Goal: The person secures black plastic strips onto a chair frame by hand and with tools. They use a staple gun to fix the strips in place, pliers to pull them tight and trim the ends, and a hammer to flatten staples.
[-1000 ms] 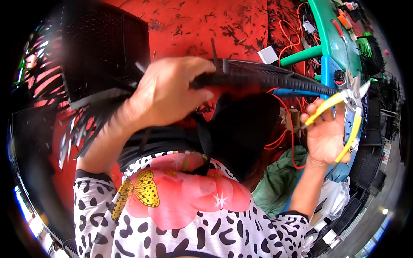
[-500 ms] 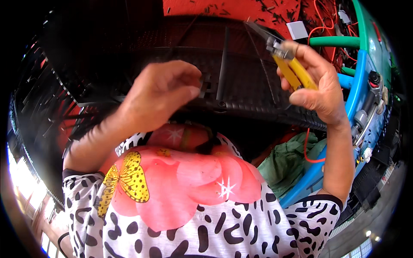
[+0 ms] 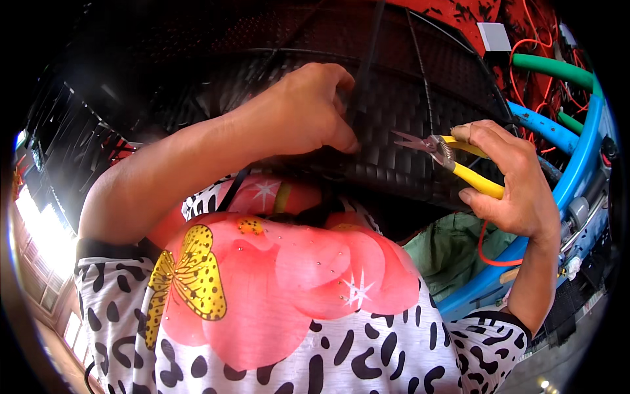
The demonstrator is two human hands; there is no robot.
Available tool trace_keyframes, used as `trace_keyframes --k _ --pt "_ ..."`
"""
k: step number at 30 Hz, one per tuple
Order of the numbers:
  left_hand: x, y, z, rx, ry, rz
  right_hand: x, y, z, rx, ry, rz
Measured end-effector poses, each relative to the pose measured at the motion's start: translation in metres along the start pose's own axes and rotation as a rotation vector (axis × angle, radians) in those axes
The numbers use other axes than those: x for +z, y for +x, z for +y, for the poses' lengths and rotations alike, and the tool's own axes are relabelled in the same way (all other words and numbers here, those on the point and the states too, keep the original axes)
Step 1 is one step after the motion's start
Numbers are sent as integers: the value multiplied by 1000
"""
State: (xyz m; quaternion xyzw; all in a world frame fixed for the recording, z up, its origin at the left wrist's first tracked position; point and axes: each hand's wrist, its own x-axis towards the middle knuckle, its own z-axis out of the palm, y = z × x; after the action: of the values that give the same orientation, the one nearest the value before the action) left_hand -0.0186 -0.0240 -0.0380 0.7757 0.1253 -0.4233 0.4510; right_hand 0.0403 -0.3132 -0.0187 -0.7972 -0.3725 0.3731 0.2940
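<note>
In my right hand (image 3: 515, 174) is a pair of yellow-handled spring snips (image 3: 453, 154). Their handles are spread and their pointed jaws stand apart, aimed left over the dark woven panel (image 3: 387, 157). My left hand (image 3: 315, 108) is at the panel, left of the snips' tips. Its fingers are curled, and its thumb points right toward the weave. A thin black strip (image 3: 373, 49) runs down beside its fingertips; whether the fingers grip it is hidden. The panel is woven from flat black strips and lies in front of my body.
A blue tubular frame (image 3: 571, 161) with a green tube (image 3: 551, 71) stands at the right, with orange cord (image 3: 518, 49) around it. Green cloth (image 3: 446, 253) hangs beneath my right hand. A white square piece (image 3: 493, 37) lies on the red surface (image 3: 453, 20) at the back, among black scraps.
My left hand has moved right and up. The snips have come down and turned from pointing up to pointing left over the panel, with their jaws spread. My view has shifted.
</note>
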Motion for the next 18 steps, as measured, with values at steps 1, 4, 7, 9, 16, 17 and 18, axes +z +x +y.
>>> trace_keyframes --k 1,4,7,9,16,17,18 --pt "0 1 0 -10 13 5 0 0 -1 25 -10 -20" --pt "1 4 1 -22 -97 -52 -2 4 -5 31 -69 -61" --pt "4 5 -2 8 -59 -109 -1 7 -12 -2 -135 -92" --pt "4 3 -6 33 -117 -126 -1 11 -17 -26 -177 -101" --pt "13 -8 -23 140 -299 -68 6 21 -31 -46 -228 -137" --pt "13 -8 -25 167 -326 -68 7 22 -31 -47 -262 -130" --pt "14 -9 -26 178 -329 -60 9 23 -31 -44 -242 -150"
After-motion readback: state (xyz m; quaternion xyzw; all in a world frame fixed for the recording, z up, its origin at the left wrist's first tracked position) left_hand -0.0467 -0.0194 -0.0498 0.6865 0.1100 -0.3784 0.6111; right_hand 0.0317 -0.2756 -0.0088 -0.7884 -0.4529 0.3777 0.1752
